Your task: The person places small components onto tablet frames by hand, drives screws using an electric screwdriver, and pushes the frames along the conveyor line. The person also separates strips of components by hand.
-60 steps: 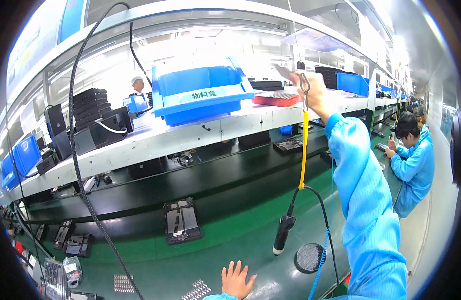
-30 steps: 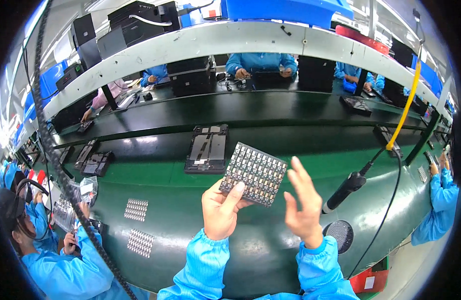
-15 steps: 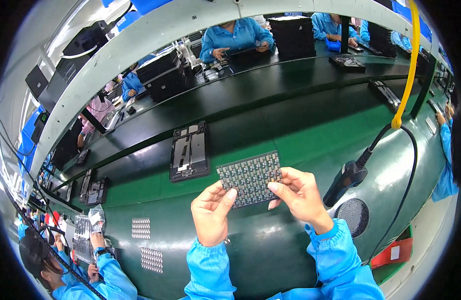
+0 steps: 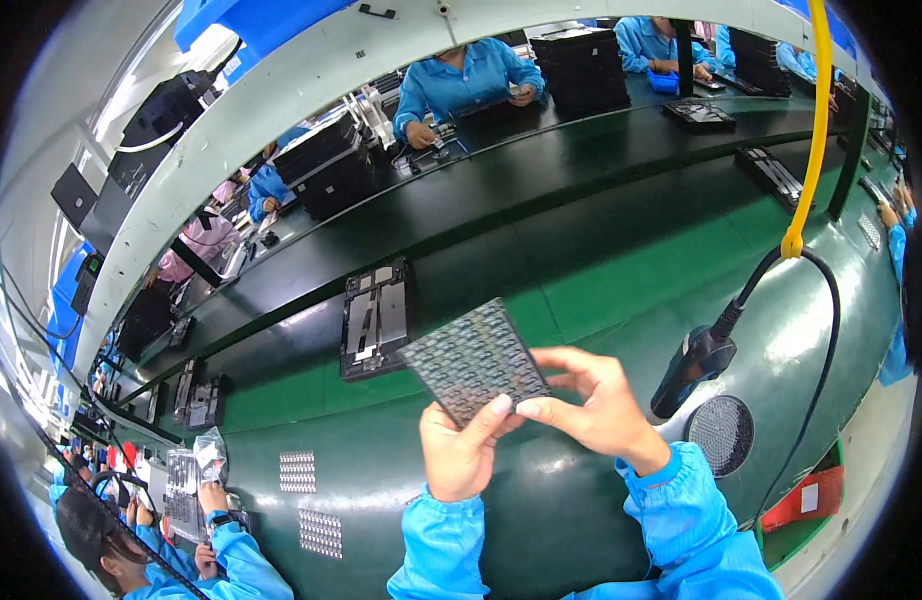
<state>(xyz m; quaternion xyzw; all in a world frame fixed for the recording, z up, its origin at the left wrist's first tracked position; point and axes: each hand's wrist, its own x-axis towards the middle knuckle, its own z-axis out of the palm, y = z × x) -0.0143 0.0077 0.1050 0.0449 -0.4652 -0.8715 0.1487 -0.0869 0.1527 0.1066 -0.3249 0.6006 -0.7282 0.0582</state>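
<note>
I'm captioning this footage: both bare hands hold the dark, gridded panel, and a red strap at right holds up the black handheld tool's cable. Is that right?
Not quite: the head view shows a yellow strap, not a red one, holding up the cable of the black handheld tool. The left hand and right hand hold the panel.

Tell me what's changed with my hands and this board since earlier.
Your right hand came down from over the shelf, and your left hand lifted off the bench; both now hold the patterned board. Most recently it turned counterclockwise, and your right thumb moved closer to the left thumb. The black handheld tool still hangs from its yellow cord, beside the round dark disc.
</note>
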